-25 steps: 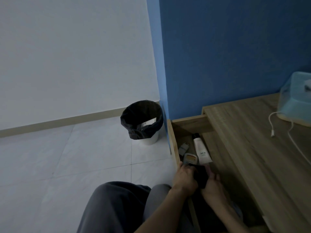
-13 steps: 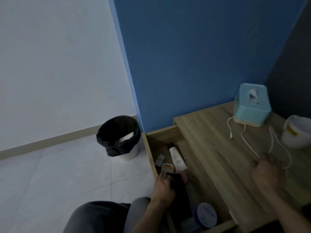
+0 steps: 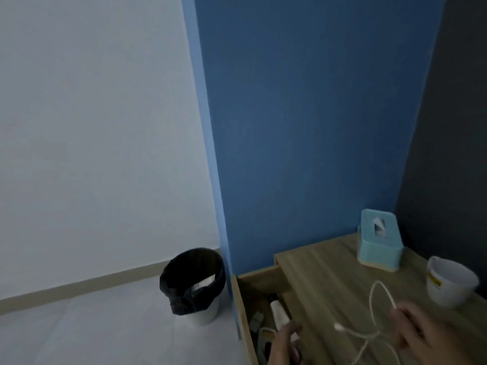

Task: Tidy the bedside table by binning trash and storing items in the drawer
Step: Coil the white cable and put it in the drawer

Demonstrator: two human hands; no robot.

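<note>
On the wooden bedside table point(image 3: 326, 280) lies a white charging cable point(image 3: 374, 304), one loop of it raised. My right hand point(image 3: 419, 335) pinches that cable at the loop's right side, low on the right of the view. The drawer point(image 3: 257, 283) stands pulled out on the table's left. Inside it are a white tube point(image 3: 279, 312) and a small grey item point(image 3: 257, 318). Blurred, my left hand point(image 3: 284, 343) hovers over the drawer's near part with loose fingers, holding nothing I can make out. A bin with a black liner point(image 3: 192, 280) stands on the floor left of the drawer.
A light blue tissue box point(image 3: 379, 246) sits at the back of the table against the blue wall. A white cup point(image 3: 450, 283) with a yellow label stands at the right edge. Pale floor tiles stretch left of the bin.
The view has tilted up and right. My right hand left the drawer, crossed to the table top and picked up the cable. My left hand has let go of the black item in the drawer.
</note>
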